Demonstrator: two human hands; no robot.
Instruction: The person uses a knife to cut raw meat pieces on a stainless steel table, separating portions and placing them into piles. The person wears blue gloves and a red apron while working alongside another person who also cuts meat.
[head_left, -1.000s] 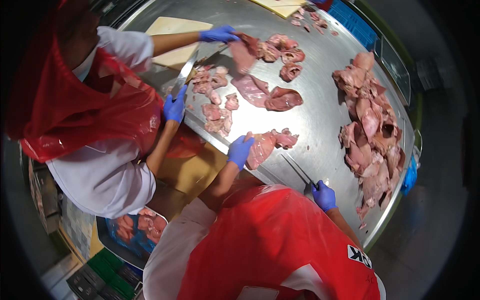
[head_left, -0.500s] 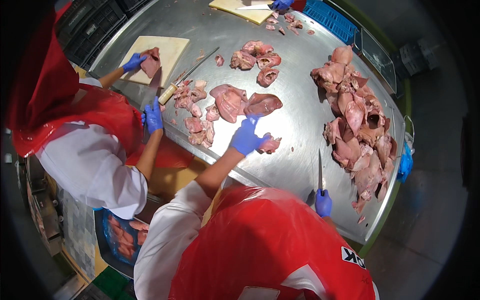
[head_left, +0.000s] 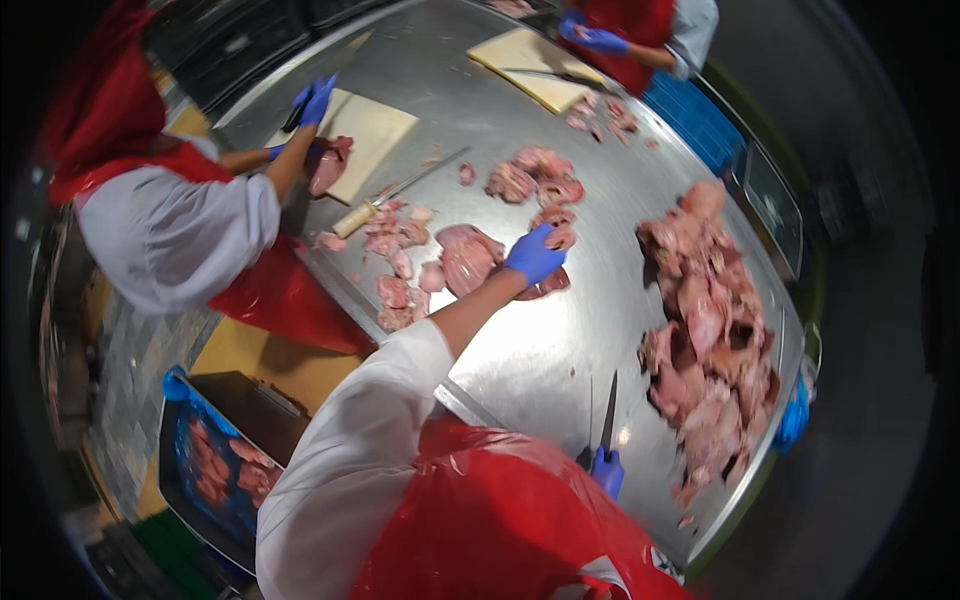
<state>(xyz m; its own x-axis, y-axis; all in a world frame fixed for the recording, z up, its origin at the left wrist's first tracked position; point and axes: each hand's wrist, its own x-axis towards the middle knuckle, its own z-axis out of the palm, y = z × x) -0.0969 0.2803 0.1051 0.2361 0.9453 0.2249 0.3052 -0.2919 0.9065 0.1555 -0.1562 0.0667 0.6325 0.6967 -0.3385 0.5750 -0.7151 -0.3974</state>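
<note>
1. Blue glove on, the left hand [head_left: 537, 255] reaches over the steel table [head_left: 520, 350] and touches a hollow meat chunk [head_left: 562, 237]; I cannot tell whether its fingers are closed on it. Clock directions below run from this hand, twelve being the top of the view.
2. Between five and six o'clock, the right hand [head_left: 606, 472] is clenched around the handle of a knife [head_left: 610, 412], its blade pointing toward twelve.
3. A cut seems the main hazard: if the left arm swung back toward five without care, it could meet that bared edge.
4. Wet meat on smooth metal could slide or slip from the glove, since both surfaces look slick.
5. Just below the hand, at six, a darker meat piece [head_left: 548, 287] could be dragged by the wrist; a broad meat slab [head_left: 468, 260] lies close by at nine.
6. At twelve a meat cluster [head_left: 535, 175] limits the reach outward.
7. Toward ten lie a sharpening steel [head_left: 357, 220], then a co-worker's hand [head_left: 318, 98] and cutting board [head_left: 385, 130]; a stray reach there could collide.
8. At four, a large meat heap [head_left: 710, 340] crowds that side; a lined bin [head_left: 175, 490] stands at eight.
</note>
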